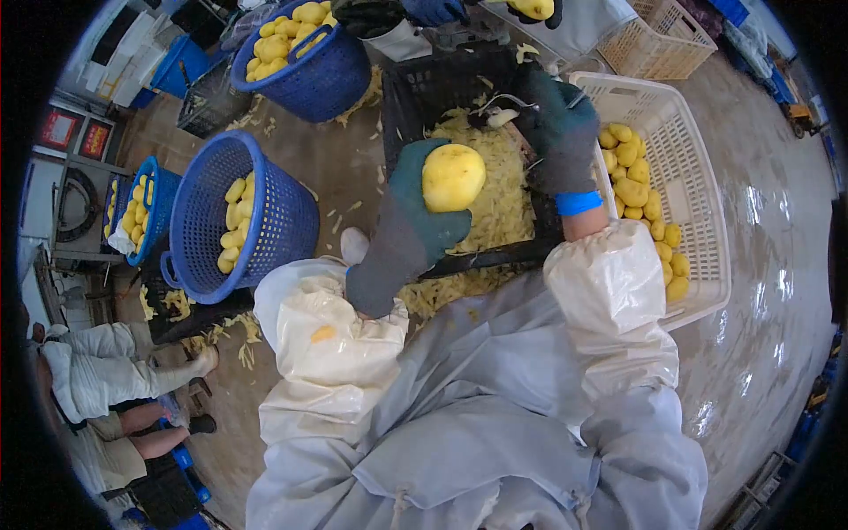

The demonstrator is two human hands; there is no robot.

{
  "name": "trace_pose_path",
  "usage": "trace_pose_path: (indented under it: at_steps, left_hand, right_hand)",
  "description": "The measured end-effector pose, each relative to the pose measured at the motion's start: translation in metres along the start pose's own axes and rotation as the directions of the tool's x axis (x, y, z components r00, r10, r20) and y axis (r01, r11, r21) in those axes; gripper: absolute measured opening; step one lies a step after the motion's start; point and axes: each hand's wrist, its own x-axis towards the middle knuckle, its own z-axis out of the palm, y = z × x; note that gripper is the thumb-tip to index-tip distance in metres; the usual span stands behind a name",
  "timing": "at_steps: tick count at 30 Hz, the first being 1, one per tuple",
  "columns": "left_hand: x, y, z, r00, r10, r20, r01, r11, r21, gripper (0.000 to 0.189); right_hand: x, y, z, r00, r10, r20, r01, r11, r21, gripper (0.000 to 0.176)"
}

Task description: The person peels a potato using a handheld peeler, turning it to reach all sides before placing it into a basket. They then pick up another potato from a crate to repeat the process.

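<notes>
You have a large potato (453, 178) in your left hand (408, 221), cradled between palm, fingers and thumb above the black crate (402, 88), where a thick bed of pale peelings (503, 203) lies. Your right hand (561, 124) is over the crate's far right corner, apart from the potato and near a thin curved metal tool (505, 96). That tool could be a peeler, but the blur is heavy there, and I cannot tell whether your right fingers are closed on it.

The step in hand looks like peeling, or checking between strokes: the upper face of the potato is smooth and yellow, though its underside is hidden by your glove. If skin remains below, the next move calls for turning the potato in your left palm, keeping your thumb off the blade's path and bringing the edge in lightly, as the wet surface may slip. If it is bare all round, it calls for letting go of it gently. The white basket (698, 203) beside the crate, on your right, holds more potatoes (632, 193).
</notes>
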Motion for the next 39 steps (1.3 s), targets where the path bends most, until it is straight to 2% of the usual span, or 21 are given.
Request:
trace_pose_path:
  at_steps: [1,2,4,5,9,10,13,15,18,19,22,23,26,28,30,31,32,34,36,38,39]
  left_hand:
    - [0.003,-0.001,-0.002,1.0,0.009,0.001,-0.009,1.0,0.004,0.069]
    - [0.005,-0.003,-0.002,0.999,0.035,-0.018,-0.034,0.997,0.063,0.068]
    - [0.003,-0.006,0.001,0.998,0.044,-0.039,-0.04,0.992,0.116,0.068]
    - [0.001,-0.005,0.0,0.999,-0.02,-0.028,0.021,0.999,0.038,0.067]
    - [0.0,-0.006,-0.001,0.998,-0.051,-0.028,0.051,0.998,0.022,0.066]
    - [0.001,-0.007,-0.002,0.999,-0.046,-0.03,0.046,0.999,0.025,0.066]
    - [0.002,-0.01,0.001,0.996,0.075,-0.04,-0.071,0.993,0.097,0.066]
    - [-0.001,-0.01,0.001,0.99,0.1,-0.1,-0.068,0.956,0.285,0.065]
    - [-0.001,-0.007,-0.001,0.976,0.185,-0.118,-0.129,0.918,0.374,0.063]
    - [0.001,-0.005,-0.002,0.974,0.19,-0.121,-0.133,0.918,0.375,0.063]
    - [-0.001,-0.008,0.0,0.983,0.144,-0.111,-0.094,0.926,0.365,0.062]
    - [-0.001,-0.015,-0.002,0.977,0.2,-0.075,-0.167,0.933,0.318,0.061]
    - [-0.001,-0.014,-0.003,0.972,0.229,-0.05,-0.207,0.938,0.278,0.062]
    - [0.002,-0.011,-0.001,0.98,0.187,-0.063,-0.162,0.946,0.282,0.063]
    - [0.001,-0.01,0.001,0.994,0.097,-0.047,-0.085,0.976,0.201,0.064]
    - [-0.003,-0.006,0.001,0.995,0.091,-0.037,-0.082,0.976,0.204,0.064]
    - [-0.005,0.0,0.0,1.0,0.01,-0.02,-0.009,1.0,0.026,0.064]
    - [-0.001,0.002,-0.003,0.998,-0.056,0.003,0.055,0.987,-0.15,0.064]
    - [0.003,-0.006,-0.004,0.977,-0.198,0.079,0.213,0.901,-0.377,0.068]
    - [0.004,-0.008,-0.008,0.948,-0.259,0.187,0.317,0.826,-0.465,0.068]
    - [0.002,-0.008,-0.009,0.909,-0.3,0.291,0.415,0.732,-0.54,0.068]
  right_hand:
    - [0.0,-0.014,-0.008,0.95,0.306,0.06,-0.309,0.899,0.309,0.022]
    - [-0.001,-0.037,-0.008,0.953,0.297,0.064,-0.302,0.901,0.31,0.022]
    - [-0.015,-0.088,0.004,0.822,0.488,0.293,-0.566,0.755,0.33,0.022]
    - [-0.02,-0.104,0.012,0.788,0.548,0.282,-0.611,0.752,0.246,0.023]
    - [-0.008,-0.017,0.008,0.908,0.419,0.0,-0.413,0.895,0.172,0.026]
    - [-0.003,-0.03,-0.004,0.838,0.527,0.14,-0.533,0.738,0.413,0.026]
    - [-0.011,-0.069,0.005,0.827,0.532,0.183,-0.562,0.763,0.318,0.026]
    - [-0.022,-0.071,0.01,0.872,0.4,0.282,-0.448,0.885,0.129,0.024]
    - [-0.005,-0.03,-0.003,0.805,0.581,0.122,-0.584,0.736,0.343,0.023]
    - [-0.005,-0.045,-0.006,0.797,0.557,0.235,-0.603,0.701,0.381,0.022]
    - [-0.018,-0.082,0.009,0.774,0.528,0.35,-0.621,0.743,0.251,0.022]
    - [-0.02,-0.064,0.012,0.91,0.343,0.233,-0.392,0.895,0.215,0.023]
    - [-0.001,-0.051,0.001,0.794,0.588,0.154,-0.594,0.697,0.402,0.023]
    - [-0.005,-0.062,0.001,0.853,0.477,0.212,-0.522,0.799,0.299,0.021]
    - [-0.016,-0.07,0.007,0.806,0.493,0.327,-0.563,0.81,0.165,0.02]
    - [-0.017,-0.029,0.004,0.923,0.331,0.196,-0.353,0.932,0.085,0.019]
    - [-0.014,-0.031,-0.002,0.924,0.33,0.194,-0.351,0.932,0.087,0.019]
    - [-0.004,-0.042,-0.009,0.819,0.549,0.166,-0.567,0.727,0.387,0.018]
    - [-0.009,-0.054,-0.002,0.861,0.424,0.282,-0.5,0.81,0.306,0.019]
    - [-0.018,-0.049,0.008,0.852,0.473,0.224,-0.515,0.833,0.203,0.019]
    - [-0.017,-0.032,0.004,0.932,0.336,0.138,-0.356,0.92,0.163,0.019]
